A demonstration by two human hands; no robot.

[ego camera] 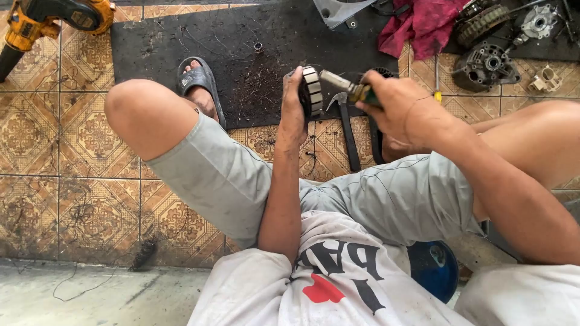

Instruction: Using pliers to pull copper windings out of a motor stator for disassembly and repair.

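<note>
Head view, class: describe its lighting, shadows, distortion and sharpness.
Head view: bright, even daylight with soft shadows, no harsh glare; wide-angle lens bows the tiled floor lines near the edges; the left hand on the round metal core and the right hand gripping the tool look sharp, without noticeable motion blur.

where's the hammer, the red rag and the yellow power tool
hammer [348,136]: head view, on its dark handle
red rag [426,23]: head view, middle of the cloth
yellow power tool [27,27]: head view, on its yellow body
</note>
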